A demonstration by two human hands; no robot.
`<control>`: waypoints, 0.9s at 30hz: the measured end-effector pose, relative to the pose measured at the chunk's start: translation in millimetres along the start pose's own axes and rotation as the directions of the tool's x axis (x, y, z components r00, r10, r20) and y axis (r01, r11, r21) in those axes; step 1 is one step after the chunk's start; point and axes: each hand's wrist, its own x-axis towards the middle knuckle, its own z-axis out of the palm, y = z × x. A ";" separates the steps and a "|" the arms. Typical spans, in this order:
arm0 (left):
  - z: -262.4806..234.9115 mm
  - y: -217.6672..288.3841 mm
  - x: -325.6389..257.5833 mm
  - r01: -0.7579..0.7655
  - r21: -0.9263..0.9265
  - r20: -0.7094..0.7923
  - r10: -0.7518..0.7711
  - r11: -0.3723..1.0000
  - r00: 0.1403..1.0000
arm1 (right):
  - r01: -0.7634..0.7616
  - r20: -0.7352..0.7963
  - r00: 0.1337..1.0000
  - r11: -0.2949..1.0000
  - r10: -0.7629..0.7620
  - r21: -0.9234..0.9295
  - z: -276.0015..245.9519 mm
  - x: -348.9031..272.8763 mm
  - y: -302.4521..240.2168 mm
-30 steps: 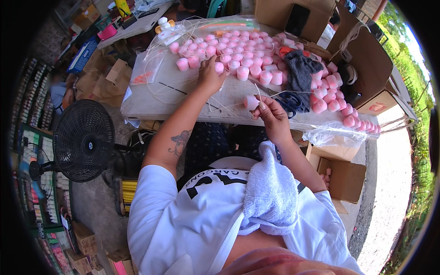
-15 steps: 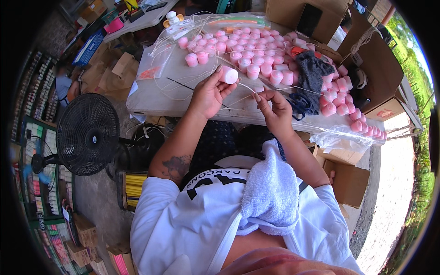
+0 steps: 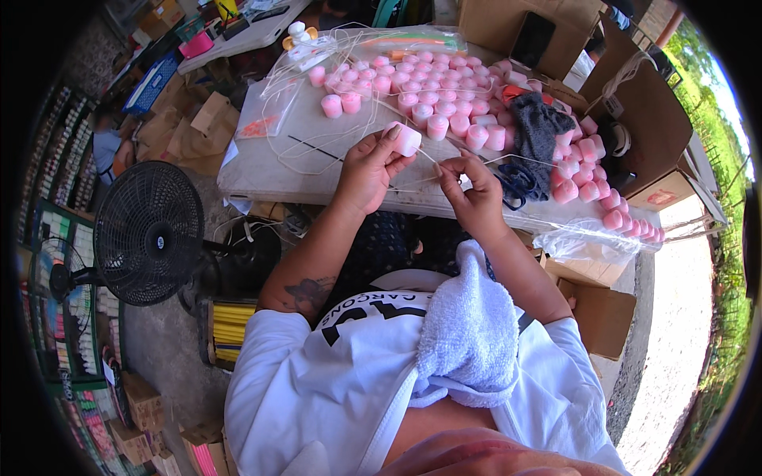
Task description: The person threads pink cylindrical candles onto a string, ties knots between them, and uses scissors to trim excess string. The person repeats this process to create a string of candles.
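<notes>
A small pink-and-white cylinder, seemingly a candle [image 3: 408,140], is held in the fingers of my left hand [image 3: 365,173] above the near edge of the table. From beside it a thin white cord [image 3: 427,159] runs to my right hand [image 3: 475,192], whose thumb and forefinger pinch it. Whether the cord goes into the cylinder cannot be made out. Just beyond my hands stand many similar pink cylinders [image 3: 444,107] in a crowded group. To the right of that group lies a dark grey cloth [image 3: 540,127].
Loose cord and a thin dark rod [image 3: 311,148] lie across the table [image 3: 262,181]. Cardboard boxes [image 3: 651,119] and a dark phone-like slab [image 3: 533,37] stand at the back right. A black fan [image 3: 149,233] is at my left. Clear plastic [image 3: 587,239] hangs over the table's right edge.
The cylinder has turned in my left hand, so its white end faces me less, and has shifted slightly right and down. My right hand still pinches the cord, a little lower.
</notes>
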 end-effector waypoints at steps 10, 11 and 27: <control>10.1 -14.2 -3.8 -0.116 0.156 -0.034 0.122 0.981 0.992 | -0.047 0.009 0.999 0.997 0.048 -0.066 0.7 3.0 -12.2; 9.2 -13.4 -3.0 -0.132 0.156 -0.053 0.142 0.979 0.988 | -0.026 0.018 0.999 0.997 0.027 -0.076 -0.5 2.6 -10.7; 25.5 -10.5 -17.4 -0.416 0.408 0.100 0.413 0.813 0.905 | 0.023 0.188 0.982 0.963 0.029 -0.269 9.3 -4.1 -8.2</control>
